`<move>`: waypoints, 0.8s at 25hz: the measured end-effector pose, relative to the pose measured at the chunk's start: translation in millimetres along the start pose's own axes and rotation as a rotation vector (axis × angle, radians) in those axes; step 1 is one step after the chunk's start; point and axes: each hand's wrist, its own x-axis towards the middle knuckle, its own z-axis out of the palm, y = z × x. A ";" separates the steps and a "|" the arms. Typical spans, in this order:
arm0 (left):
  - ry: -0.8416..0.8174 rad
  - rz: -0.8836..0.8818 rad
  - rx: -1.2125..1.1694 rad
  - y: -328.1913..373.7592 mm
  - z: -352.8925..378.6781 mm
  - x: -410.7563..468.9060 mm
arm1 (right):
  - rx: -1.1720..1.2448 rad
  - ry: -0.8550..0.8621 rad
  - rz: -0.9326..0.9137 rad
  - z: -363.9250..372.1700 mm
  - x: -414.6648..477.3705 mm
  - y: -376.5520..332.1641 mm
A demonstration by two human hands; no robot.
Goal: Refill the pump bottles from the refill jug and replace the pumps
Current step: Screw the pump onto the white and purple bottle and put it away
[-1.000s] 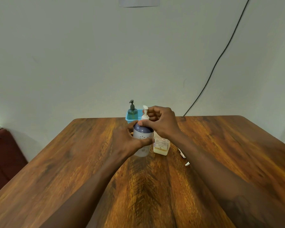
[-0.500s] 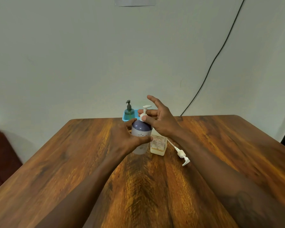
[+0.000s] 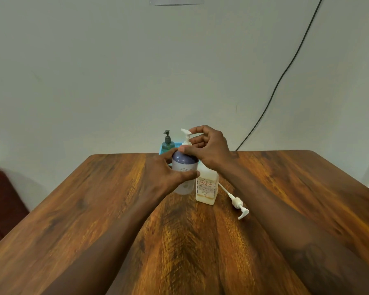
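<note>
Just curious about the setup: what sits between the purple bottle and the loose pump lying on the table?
In the head view, a square labelled refill bottle stands upright between the purple bottle and the loose pump, close beside the purple one.

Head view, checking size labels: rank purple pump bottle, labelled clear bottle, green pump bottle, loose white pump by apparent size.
1. purple pump bottle
2. labelled clear bottle, partly hidden
3. green pump bottle and loose white pump: alike, bottle farther back, unranked

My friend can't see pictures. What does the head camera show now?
A left hand grips a purple pump bottle on a wooden table while the right hand holds its white pump. A clear bottle and a loose pump sit beside it.
</note>
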 end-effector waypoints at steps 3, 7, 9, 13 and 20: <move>0.031 0.002 0.039 3.1 5.2 7.0 | -0.087 0.134 -0.006 5.4 2.5 -2.0; 0.069 0.031 0.067 8.9 4.5 21.6 | 0.005 -0.006 -0.003 4.3 17.3 -0.7; 0.085 0.030 0.048 9.6 3.3 28.4 | 0.234 -0.200 0.079 2.3 23.9 0.7; 0.059 0.041 0.045 8.9 4.1 31.1 | 0.158 -0.032 -0.050 1.7 30.0 11.1; 0.111 -0.017 0.066 8.3 7.5 50.9 | 0.026 0.162 -0.089 12.9 43.4 1.3</move>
